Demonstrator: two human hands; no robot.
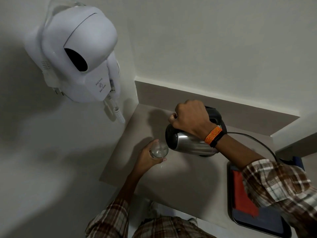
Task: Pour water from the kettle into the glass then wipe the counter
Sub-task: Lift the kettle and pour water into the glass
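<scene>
Right hand (190, 117) was clenched on the handle of the kettle (188, 143), tipped with its spout at the rim of the glass (158, 149), which the left hand (149, 158) grasped just above the bench (180, 182). Pour appeared underway, some water in the glass. Wiping not yet begun; red cloth (243, 194) lay on the tray (230, 203) to the right.

Dim white walls (205, 40), probably plaster

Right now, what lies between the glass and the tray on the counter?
In the head view, only bare counter lies between the glass and the tray; the tilted kettle hangs farther back.
</scene>
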